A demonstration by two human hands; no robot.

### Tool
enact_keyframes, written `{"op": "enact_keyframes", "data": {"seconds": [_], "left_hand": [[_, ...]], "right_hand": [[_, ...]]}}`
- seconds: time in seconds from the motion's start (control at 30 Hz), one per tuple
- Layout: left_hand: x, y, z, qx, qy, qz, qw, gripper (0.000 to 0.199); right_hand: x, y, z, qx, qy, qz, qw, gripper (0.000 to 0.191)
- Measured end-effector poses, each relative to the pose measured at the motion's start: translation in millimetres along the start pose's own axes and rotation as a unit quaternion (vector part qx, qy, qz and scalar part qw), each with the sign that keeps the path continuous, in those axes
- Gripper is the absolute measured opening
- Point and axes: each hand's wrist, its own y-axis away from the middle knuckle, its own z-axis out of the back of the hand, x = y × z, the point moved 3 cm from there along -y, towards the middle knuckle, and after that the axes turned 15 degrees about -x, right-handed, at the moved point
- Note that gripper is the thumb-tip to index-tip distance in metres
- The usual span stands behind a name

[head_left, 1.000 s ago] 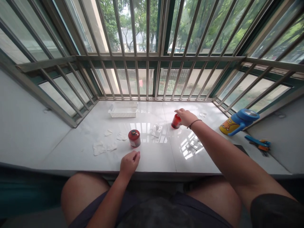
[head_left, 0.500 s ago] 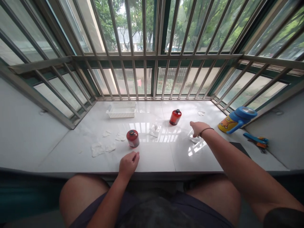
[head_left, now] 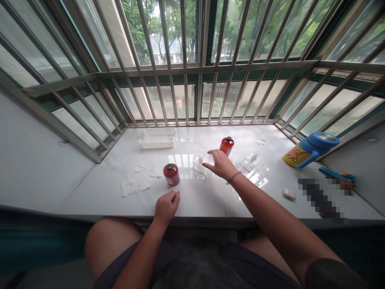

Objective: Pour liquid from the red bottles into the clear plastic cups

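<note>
Bottles: two red [head_left: 171, 174] [head_left: 226, 145]

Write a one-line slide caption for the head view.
Right hand reaches toward a clear packet between two red bottles; left hand rests on the white sill.

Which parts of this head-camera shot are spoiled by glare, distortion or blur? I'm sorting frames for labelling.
Head view: window glare streaks the glossy sill between the near red bottle and the right hand; the window bars bow from wide-angle distortion; a pixelated patch hides something at right.
</note>
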Motion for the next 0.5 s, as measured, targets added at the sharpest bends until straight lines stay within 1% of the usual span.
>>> {"op": "enact_keyframes", "data": {"seconds": [0.07,0.1,0.17,0.23,0.27,0.33,0.43,0.5], "left_hand": [[-1,0,0.7,0.0,0.002,0.002,1.0,0.046],[-1,-1,1.1,-0.001,0.003,0.002,1.0,0.046],[-2,-1,1.9,-0.003,0.007,0.003,1.0,0.045],[-3,-2,3.1,-0.008,0.013,0.005,1.0,0.045],[-4,-2,3.8,-0.01,0.018,0.007,1.0,0.045],[-4,-2,5.8,-0.017,0.029,0.01,0.999,0.044],[-3,-1,9.9,-0.038,0.048,0.018,0.998,0.039],[-1,-2,13.5,-0.062,0.054,0.032,0.996,0.031]], "right_hand": [[7,-2,-26,-0.004,-0.039,-0.017,0.999,0.07],[10,-3,-38,-0.005,-0.057,-0.029,0.998,0.072],[15,-3,-57,-0.003,-0.092,-0.048,0.995,0.065],[21,3,-67,0.001,-0.127,-0.055,0.99,0.055],[25,9,-69,0.002,-0.144,-0.056,0.988,0.051],[33,26,-65,0.001,-0.172,-0.055,0.984,0.049],[37,63,-46,-0.008,-0.194,-0.06,0.979,0.048],[30,91,-28,-0.017,-0.196,-0.07,0.978,0.047]]}}
